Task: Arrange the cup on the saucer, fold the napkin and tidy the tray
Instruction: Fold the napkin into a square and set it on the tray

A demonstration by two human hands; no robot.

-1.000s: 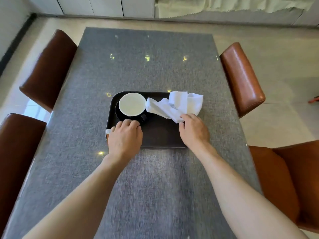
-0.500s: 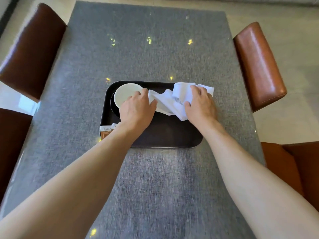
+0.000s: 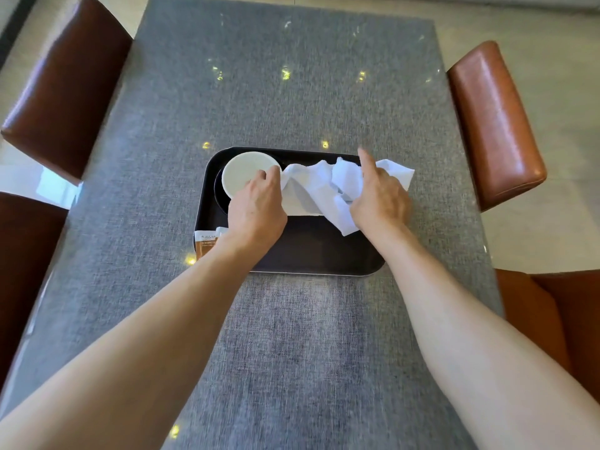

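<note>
Hands meet over a dark tray [image 3: 311, 254] on the grey table [image 3: 292, 336]: the left hand [image 3: 258, 211] pinches the left edge of the crumpled white napkin [image 3: 311, 193], right beside the cup [image 3: 242, 172]. The right hand [image 3: 380, 199] grips the napkin's right part, fingers curled into the cloth and forefinger stretched out. That white cup sits on a dark saucer [image 3: 219, 193] in the tray's far left corner, and a brown sachet [image 3: 204, 243] lies at the near left.

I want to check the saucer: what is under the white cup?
A dark saucer shows as a rim left of the white cup. The left hand hides its near side.
</note>
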